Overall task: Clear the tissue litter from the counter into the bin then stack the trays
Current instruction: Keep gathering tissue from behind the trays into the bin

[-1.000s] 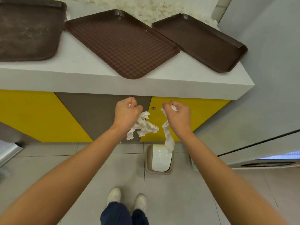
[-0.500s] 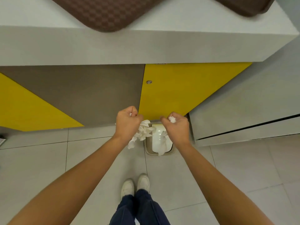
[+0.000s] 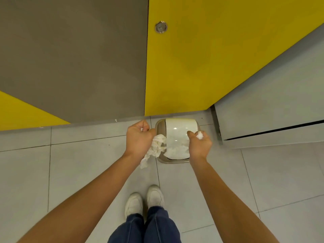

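Observation:
A small beige bin (image 3: 162, 126) with a white swing lid (image 3: 178, 132) stands on the floor against the cabinet base. My left hand (image 3: 138, 139) hovers just left of the bin and grips a bunch of crumpled white tissue (image 3: 156, 148) that hangs down beside the rim. My right hand (image 3: 199, 145) is over the bin's right side and grips another wad of tissue (image 3: 199, 135), some of it trailing over the lid. The counter top and the trays are out of view.
Grey and yellow cabinet doors (image 3: 192, 64) with a round lock (image 3: 160, 27) rise behind the bin. A grey wall panel (image 3: 273, 116) juts out at the right. My white shoes (image 3: 145, 200) stand on the tiled floor below the bin.
Both hands have dropped with the tissue from counter-front height to just above the bin. The view has tilted down, so the counter and brown trays have left the frame.

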`<act>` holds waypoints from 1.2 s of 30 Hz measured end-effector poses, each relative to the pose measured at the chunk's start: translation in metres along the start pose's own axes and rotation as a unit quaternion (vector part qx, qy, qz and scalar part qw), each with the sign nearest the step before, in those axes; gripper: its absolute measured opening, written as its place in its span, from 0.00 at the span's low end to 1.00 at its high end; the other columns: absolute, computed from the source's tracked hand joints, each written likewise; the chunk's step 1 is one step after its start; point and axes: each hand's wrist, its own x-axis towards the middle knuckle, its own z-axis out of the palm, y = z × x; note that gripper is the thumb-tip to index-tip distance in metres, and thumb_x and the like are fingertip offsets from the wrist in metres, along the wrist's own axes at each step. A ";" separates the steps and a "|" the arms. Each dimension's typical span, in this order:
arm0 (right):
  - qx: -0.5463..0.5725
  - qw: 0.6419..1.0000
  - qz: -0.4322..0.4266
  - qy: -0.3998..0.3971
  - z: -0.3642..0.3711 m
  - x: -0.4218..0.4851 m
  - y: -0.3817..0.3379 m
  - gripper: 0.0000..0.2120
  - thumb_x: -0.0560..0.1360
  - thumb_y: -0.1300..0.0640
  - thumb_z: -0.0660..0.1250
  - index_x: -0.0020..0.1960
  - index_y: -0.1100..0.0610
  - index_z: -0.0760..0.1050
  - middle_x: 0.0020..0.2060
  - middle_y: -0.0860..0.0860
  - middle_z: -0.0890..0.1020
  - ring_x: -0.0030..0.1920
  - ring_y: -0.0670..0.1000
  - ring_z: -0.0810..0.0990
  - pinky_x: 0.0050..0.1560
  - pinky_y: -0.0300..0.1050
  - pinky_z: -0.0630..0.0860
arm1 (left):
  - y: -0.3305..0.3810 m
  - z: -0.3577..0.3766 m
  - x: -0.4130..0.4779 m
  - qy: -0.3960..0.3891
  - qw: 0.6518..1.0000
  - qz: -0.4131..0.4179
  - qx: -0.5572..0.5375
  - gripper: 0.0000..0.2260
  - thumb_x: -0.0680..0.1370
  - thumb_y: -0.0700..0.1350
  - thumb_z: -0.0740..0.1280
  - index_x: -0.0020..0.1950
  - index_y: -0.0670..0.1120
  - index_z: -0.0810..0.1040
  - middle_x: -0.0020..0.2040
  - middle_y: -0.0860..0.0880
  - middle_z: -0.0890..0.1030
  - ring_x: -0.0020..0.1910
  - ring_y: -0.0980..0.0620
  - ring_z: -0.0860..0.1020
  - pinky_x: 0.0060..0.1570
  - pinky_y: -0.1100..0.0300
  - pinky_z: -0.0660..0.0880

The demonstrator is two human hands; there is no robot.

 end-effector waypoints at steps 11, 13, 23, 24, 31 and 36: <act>0.008 0.995 0.081 0.059 0.026 0.056 0.085 0.05 0.74 0.58 0.68 0.48 0.55 0.73 0.48 0.54 0.80 0.49 0.54 0.79 0.54 0.49 0.77 | -0.059 0.035 0.035 -0.013 1.000 -0.012 0.003 0.19 0.69 0.29 0.62 0.28 0.46 0.58 0.28 0.50 0.59 0.29 0.53 0.57 0.30 0.60 0.57; 0.011 0.993 0.091 0.071 0.033 0.057 0.089 0.02 0.74 0.59 0.67 0.47 0.56 0.74 0.48 0.56 0.81 0.47 0.54 0.79 0.51 0.48 0.78 | -0.065 0.038 0.039 -0.014 1.000 -0.017 -0.003 0.19 0.69 0.28 0.62 0.28 0.46 0.58 0.28 0.49 0.59 0.29 0.53 0.57 0.30 0.60 0.57; 0.095 0.953 0.287 0.018 0.045 0.070 0.093 0.16 0.77 0.56 0.63 0.64 0.59 0.71 0.55 0.55 0.77 0.52 0.55 0.75 0.53 0.49 0.73 | -0.085 0.049 0.046 -0.025 1.000 -0.012 -0.004 0.19 0.70 0.29 0.62 0.27 0.46 0.59 0.21 0.57 0.59 0.25 0.58 0.58 0.24 0.70 0.60; 0.101 0.950 0.295 0.001 0.044 0.071 0.092 0.18 0.76 0.55 0.64 0.64 0.59 0.70 0.56 0.56 0.77 0.54 0.56 0.76 0.54 0.49 0.74 | -0.087 0.051 0.046 -0.024 1.000 -0.013 -0.006 0.19 0.70 0.29 0.62 0.27 0.47 0.58 0.21 0.57 0.59 0.25 0.58 0.58 0.24 0.70 0.60; 0.068 0.958 0.270 -0.062 0.028 0.074 0.092 0.10 0.77 0.53 0.63 0.55 0.57 0.73 0.51 0.53 0.77 0.51 0.51 0.74 0.52 0.43 0.71 | -0.098 0.077 0.042 -0.019 1.000 0.007 0.004 0.19 0.69 0.29 0.62 0.27 0.47 0.59 0.24 0.56 0.61 0.26 0.58 0.59 0.27 0.68 0.61; 0.059 0.962 0.255 -0.081 0.012 0.079 0.090 0.06 0.76 0.55 0.63 0.41 0.54 0.73 0.37 0.49 0.75 0.36 0.47 0.71 0.37 0.38 0.69 | -0.111 0.104 0.036 -0.009 0.995 0.073 0.070 0.19 0.68 0.29 0.62 0.26 0.48 0.59 0.26 0.53 0.62 0.25 0.59 0.63 0.27 0.73 0.60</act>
